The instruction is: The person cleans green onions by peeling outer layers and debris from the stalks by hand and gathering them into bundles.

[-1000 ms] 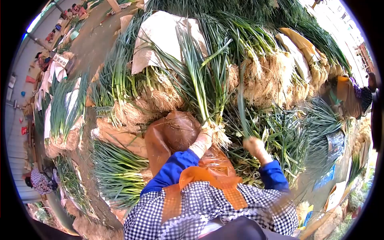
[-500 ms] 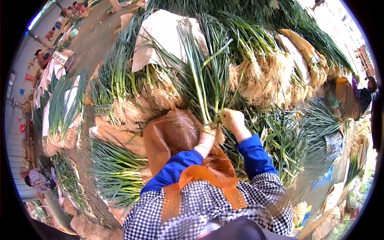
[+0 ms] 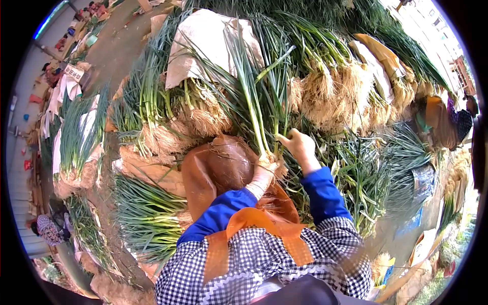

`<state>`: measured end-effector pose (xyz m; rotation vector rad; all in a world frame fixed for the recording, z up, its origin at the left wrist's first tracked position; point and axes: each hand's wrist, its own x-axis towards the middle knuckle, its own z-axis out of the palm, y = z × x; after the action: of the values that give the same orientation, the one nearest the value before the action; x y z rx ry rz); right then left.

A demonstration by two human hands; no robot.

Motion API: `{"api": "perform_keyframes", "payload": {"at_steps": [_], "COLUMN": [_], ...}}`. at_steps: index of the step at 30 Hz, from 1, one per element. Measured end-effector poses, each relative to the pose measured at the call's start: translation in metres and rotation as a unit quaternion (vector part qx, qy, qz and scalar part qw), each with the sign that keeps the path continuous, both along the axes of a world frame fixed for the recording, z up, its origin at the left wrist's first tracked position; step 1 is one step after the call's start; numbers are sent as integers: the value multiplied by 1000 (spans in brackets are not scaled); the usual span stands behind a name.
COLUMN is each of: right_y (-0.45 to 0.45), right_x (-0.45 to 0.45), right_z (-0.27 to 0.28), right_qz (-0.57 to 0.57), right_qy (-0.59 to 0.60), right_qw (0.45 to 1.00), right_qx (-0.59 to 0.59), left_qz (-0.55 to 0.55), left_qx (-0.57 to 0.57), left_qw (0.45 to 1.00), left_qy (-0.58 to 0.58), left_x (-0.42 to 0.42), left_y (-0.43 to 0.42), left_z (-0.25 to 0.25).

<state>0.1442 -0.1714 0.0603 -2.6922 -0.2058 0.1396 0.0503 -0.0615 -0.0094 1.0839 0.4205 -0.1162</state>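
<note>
My left hand [image 3: 265,170] is closed round the lower ends of a few green onions [image 3: 258,119], just above their pale roots, over my lap. Their long green leaves point away from me and fan out over the pile. Just above and to the right is my right hand [image 3: 301,145], its fingers curled and its thumb lying against a stalk of these green onions. What its curled fingers hold, if anything, is hidden. A brown waterproof apron [image 3: 231,165] covers my knee beside the left hand.
Bundled green onions with tan roots [image 3: 338,94] lie ahead, some beneath a pale cloth [image 3: 208,46]. Loose leaves [image 3: 351,178] are heaped at the right. Another bundle [image 3: 147,218] rests at my left. People sit at both sides, one in a patterned top [image 3: 51,230].
My right hand has opened out from a tight fist beside the stalks, moving slightly up and right, with its thumb now stretched to a stalk. The left hand keeps its hold on the green onions.
</note>
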Motion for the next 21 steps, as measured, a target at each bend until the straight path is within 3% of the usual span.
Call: {"api": "perform_keyframes", "payload": {"at_steps": [2,3,5,6,8,10,12,13,14,15,16,17,18,19,21], "right_y": [10,12,-6,-29,-87,-170,-238,-199,-149,-110,-87,-42,-13,6,28], "right_x": [13,11,3,0,-20,-29,-48,-51,-37,-25,-14,-10,2,17,31], "right_z": [-25,-26,-55,-68,-57,-73,-117,-62,-28,-5,-24,17,17,0,-21], "right_qz": [45,28,-79,-133,-199,-156,111,161,71,102,103,-17,-20,15,74], "right_qy": [-96,-97,-86,-55,-57,57,189,244,303,247,102,169,188,253,329], "right_qw": [994,995,979,960,968,974,917,911,922,942,983,976,947,874,775], "right_qx": [-15,7,168,239,140,-153,-334,-291,-229,-203,-115,133,260,415,535], "left_qz": [16,22,108,99,49,70,32,26,21,-2,-21,-6,-2,18,19], "left_qx": [122,123,-148,-226,-312,-253,-206,-186,-185,-197,-209,-197,-193,-201,-279], "left_qw": [992,992,981,968,947,958,977,982,982,980,977,980,980,979,959], "left_qy": [-22,-25,-63,-41,-62,-120,-33,-15,-13,-26,-41,-43,-46,-22,41], "left_x": [1,6,8,3,-1,-2,-3,-3,-3,-4,-5,-7,-9,-11,-11], "left_y": [1,2,1,4,14,13,17,17,18,17,16,14,14,15,22], "left_z": [-10,-20,-41,-1,-11,-24,-5,5,4,1,0,4,3,0,18]}}
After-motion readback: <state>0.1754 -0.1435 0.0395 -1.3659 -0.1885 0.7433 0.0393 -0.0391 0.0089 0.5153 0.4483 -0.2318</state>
